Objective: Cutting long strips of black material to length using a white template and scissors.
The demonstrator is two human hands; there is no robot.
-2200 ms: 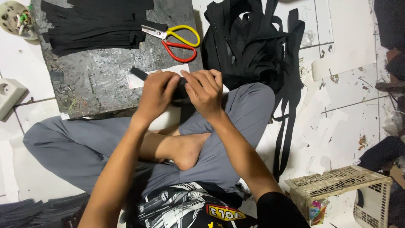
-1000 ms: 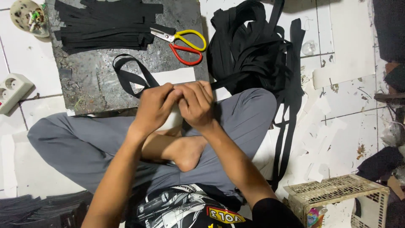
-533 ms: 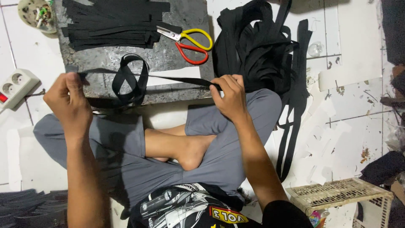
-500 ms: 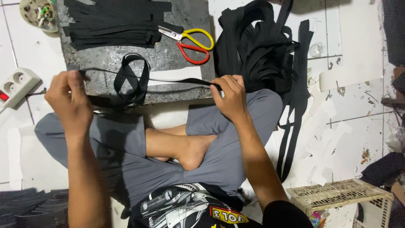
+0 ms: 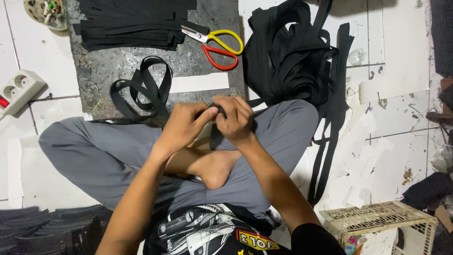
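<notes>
Pinching the black strap between them, the left hand and right hand each hold a closed grip, just below the slab. The strap looks soft, light and limp; hold it flat near the ends. Loops rest on the slab, beside the scissors.

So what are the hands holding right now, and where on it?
Both hands, left and right, pinch one flat black fabric strap between fingertips, at a short stretch above the knees; the rest loops loose on the dark board.
</notes>
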